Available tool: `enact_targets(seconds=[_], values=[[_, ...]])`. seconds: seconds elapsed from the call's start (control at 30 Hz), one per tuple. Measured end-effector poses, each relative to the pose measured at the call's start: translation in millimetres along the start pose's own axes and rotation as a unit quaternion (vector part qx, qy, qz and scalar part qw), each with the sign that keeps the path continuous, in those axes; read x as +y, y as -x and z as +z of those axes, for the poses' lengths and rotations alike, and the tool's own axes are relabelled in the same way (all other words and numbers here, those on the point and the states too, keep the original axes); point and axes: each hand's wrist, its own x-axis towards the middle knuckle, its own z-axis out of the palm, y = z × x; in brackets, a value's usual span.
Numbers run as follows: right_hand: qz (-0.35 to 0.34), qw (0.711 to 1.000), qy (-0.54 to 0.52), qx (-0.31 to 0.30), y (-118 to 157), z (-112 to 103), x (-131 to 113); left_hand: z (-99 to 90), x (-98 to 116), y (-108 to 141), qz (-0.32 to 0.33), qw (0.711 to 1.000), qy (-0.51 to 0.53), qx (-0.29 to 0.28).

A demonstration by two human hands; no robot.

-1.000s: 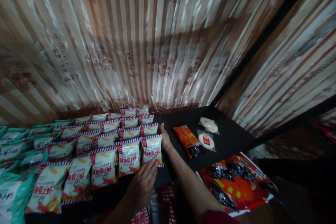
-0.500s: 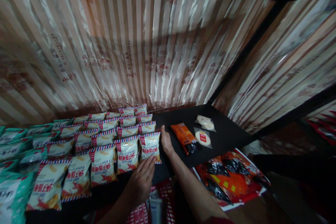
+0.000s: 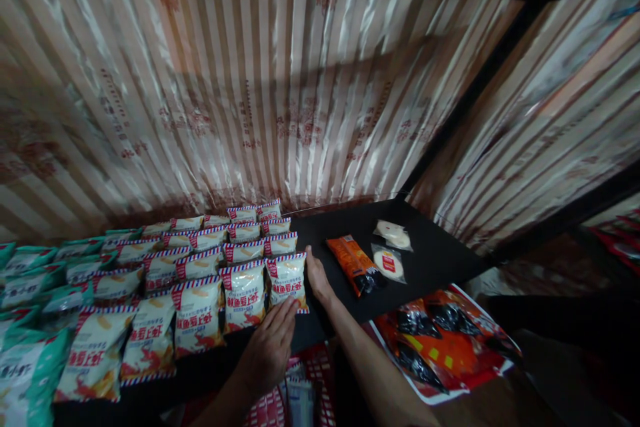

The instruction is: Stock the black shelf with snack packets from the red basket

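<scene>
Upright white snack bags (image 3: 195, 313) with red lettering and striped edges stand in rows on a black shelf (image 3: 320, 223). My left hand (image 3: 273, 340) lies with fingers stretched out against the lower front of the rightmost front snack bag (image 3: 287, 278). Along that bag's right side stands my right hand (image 3: 317, 275), flat and edge-on; whether it touches the bag I cannot tell. Neither hand grasps anything. To the right, an orange and black snack packet (image 3: 351, 260) lies flat beside two clear packets with round white contents, one of them a labelled packet (image 3: 389, 262).
Green snack bags (image 3: 33, 363) fill the left end. Below the shelf are a red basket (image 3: 325, 380) and a white-edged box (image 3: 453, 392) holding orange and black packets. A pleated printed sheet (image 3: 250, 80) hangs behind, with a dark post (image 3: 465, 107) at right.
Both hands stay at the rightmost front bag with almost no movement. The whole view has shifted very slightly.
</scene>
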Motion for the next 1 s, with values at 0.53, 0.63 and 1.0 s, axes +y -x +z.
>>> enact_targets(seconds=[0.53, 0.63, 1.0], values=[[-0.010, 0.995, -0.052, 0.084, -7, 15, 8, -1.7, 1, -2, 0.000, 1.000, -0.008, 0.008], [-0.017, 0.996, -0.030, 0.081, -8, 16, 9, -2.3, 2, -2, -0.004, 1.000, 0.000, 0.002], [-0.074, 0.993, -0.003, 0.090, 4, 10, 9, -2.2, 1, -2, -0.012, 1.000, -0.004, -0.019]])
